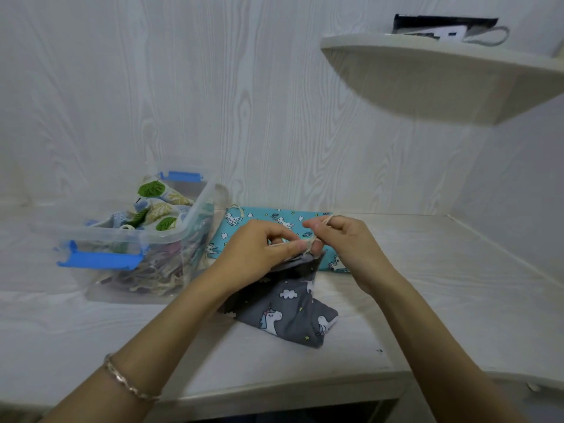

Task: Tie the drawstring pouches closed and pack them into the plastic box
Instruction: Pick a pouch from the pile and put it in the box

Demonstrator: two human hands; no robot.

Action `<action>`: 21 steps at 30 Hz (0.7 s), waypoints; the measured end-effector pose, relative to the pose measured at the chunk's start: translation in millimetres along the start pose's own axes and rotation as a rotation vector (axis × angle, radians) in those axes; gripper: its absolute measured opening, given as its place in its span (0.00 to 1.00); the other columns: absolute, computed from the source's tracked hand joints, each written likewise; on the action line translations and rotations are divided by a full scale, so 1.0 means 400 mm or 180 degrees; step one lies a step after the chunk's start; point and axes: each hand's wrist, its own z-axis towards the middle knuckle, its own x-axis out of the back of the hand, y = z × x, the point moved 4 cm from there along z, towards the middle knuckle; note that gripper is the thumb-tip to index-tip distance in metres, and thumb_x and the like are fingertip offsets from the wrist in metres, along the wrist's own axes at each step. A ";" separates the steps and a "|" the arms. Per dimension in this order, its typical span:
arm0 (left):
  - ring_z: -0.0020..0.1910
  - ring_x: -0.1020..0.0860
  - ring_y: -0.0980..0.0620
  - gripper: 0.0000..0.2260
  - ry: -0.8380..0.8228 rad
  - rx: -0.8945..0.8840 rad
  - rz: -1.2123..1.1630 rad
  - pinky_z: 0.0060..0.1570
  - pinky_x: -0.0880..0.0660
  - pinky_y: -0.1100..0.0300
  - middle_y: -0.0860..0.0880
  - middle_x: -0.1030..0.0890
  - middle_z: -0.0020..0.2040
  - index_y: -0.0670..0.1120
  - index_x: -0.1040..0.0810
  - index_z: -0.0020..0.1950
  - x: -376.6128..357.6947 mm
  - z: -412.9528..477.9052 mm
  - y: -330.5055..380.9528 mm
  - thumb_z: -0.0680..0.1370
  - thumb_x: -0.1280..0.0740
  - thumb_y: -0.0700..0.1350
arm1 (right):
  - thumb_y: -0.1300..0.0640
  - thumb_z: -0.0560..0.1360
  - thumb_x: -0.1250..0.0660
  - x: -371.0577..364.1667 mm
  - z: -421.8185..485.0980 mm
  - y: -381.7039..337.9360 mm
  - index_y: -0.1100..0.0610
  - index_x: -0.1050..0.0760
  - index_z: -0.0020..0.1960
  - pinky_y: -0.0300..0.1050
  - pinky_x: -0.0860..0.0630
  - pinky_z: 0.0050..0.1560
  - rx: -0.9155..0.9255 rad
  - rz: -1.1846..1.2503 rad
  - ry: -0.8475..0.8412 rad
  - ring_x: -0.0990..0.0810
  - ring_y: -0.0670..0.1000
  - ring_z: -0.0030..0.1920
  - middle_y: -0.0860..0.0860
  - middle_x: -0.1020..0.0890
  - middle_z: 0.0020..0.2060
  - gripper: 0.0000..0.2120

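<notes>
Fingers point(297, 246) of the left hand point(259, 248) pinch the gathered mouth of the grey unicorn-print fabric pouch point(287, 315), and the right hand point(351, 245) pinches its cream drawstring cord point(328, 219) just beside them. The pouch trails from the fingers toward the person onto the white wood-grain table point(396, 300); the clear blue-latched plastic box point(106, 230) lies left, nearer the left hand.

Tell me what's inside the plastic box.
A leaf-print pouch lies on top in the box. Through the clear wall, more fabric and cords show beneath it; how many pouches lie there cannot be told, since they cover each other.
</notes>
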 end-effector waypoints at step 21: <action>0.19 0.36 0.62 0.12 0.0001 0.1235 -0.0741 0.23 0.39 0.67 0.57 0.33 0.19 0.47 0.24 0.32 -0.023 -0.027 -0.025 0.76 0.33 0.46 | 0.62 0.73 0.31 -0.045 -0.034 0.020 0.55 0.17 0.54 0.47 0.20 0.45 0.1552 -0.2012 0.0174 0.20 0.48 0.39 0.48 0.18 0.39 0.12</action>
